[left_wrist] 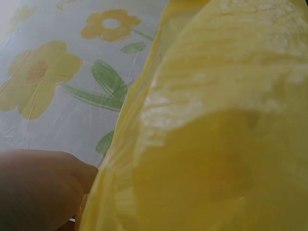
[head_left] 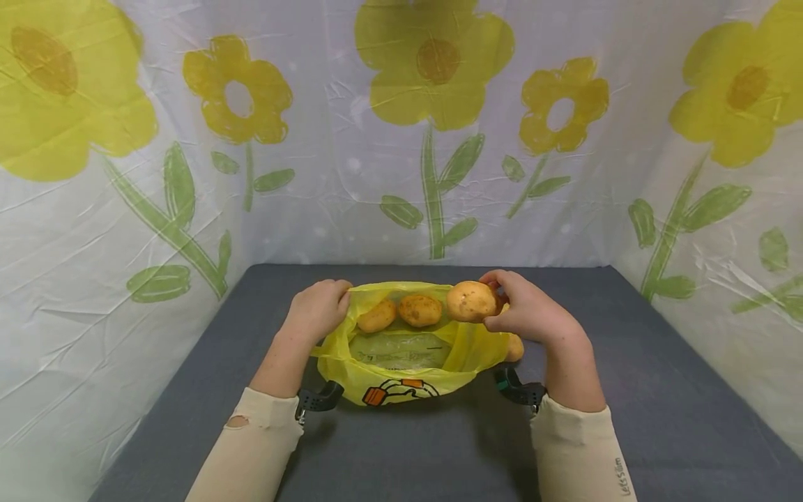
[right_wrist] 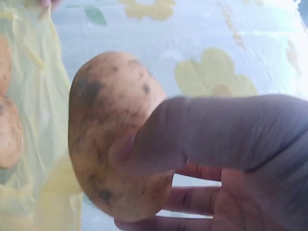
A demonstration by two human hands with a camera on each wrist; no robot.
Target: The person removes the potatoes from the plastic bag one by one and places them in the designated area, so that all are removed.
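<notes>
A thin yellow plastic bag [head_left: 395, 385] lies with its mouth spread wide on the dark table. My left hand [head_left: 318, 307] pinches the bag's rim at its left side; in the left wrist view the yellow plastic [left_wrist: 202, 144] fills most of the picture. Between thumb and fingers, my right hand [head_left: 530, 307] grips a potato [head_left: 470, 302] over the right part of the bag's mouth. The thumb lies across that potato [right_wrist: 110, 130] in the right wrist view. Inside the bag, one potato [head_left: 378, 317] sits beside another potato [head_left: 420, 311] toward the back.
Just right of the bag, partly behind it, another potato [head_left: 514, 347] shows on the dark table cloth [head_left: 414, 446]. A white curtain with yellow flowers [head_left: 339, 167] encloses the table's back and sides. Black straps [head_left: 517, 389] are worn at both wrists.
</notes>
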